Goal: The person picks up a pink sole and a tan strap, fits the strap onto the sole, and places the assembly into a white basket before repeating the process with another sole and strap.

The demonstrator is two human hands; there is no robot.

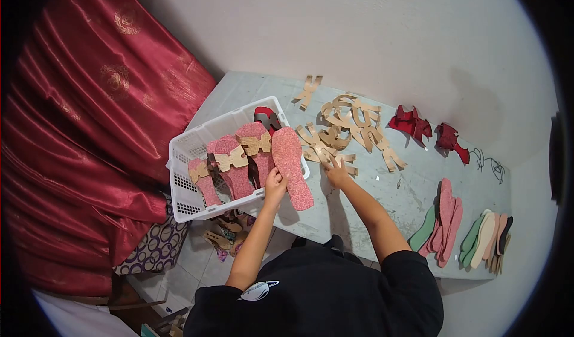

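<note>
My left hand (275, 186) is closed on the edge of a pink speckled shoe sole (289, 164), held tilted beside the basket's right rim. My right hand (336, 172) reaches onto a pile of tan sandal straps (353, 119), its fingers stretched out and touching the nearest strap (326, 152). No strap appears lifted from the pile. Left of the held sole, a white plastic basket (197, 131) contains several pink soles with tan straps fitted across them, such as this sandal (232, 161). A dark red and grey strap piece (266, 118) lies at the basket's back corner.
On the grey table (371, 217) lie red straps (410, 123), thin dark cord (487, 162), a stack of pink soles (445, 217) and several coloured soles (478, 241). A red curtain (107, 110) hangs at left. Finished sandals (224, 235) show on the floor below.
</note>
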